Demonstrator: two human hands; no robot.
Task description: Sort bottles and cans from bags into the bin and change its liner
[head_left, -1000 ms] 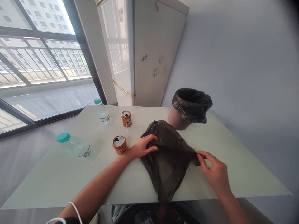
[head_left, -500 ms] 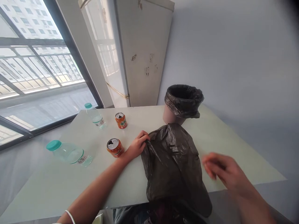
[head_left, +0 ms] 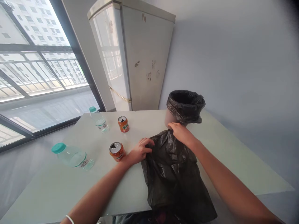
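A black plastic bag lies spread on the table, its lower end hanging over the near edge. My left hand holds the bag's upper left edge, fingers bent over the plastic. At the bag's top edge, my right hand is closed on the plastic, just in front of the bin. That bin is pinkish and wears a black liner folded over its rim. Beside my left wrist stands an opened orange can. My right forearm crosses above the bag's right side.
Another orange can stands farther back. Two clear bottles with green caps, a nearer bottle and a farther bottle, are at the left. Behind the white table are a fridge, a wall and a window.
My right hand has swung from right of the bag to its top edge near the bin. My left hand stays at the bag's left edge. The view has shifted slightly.
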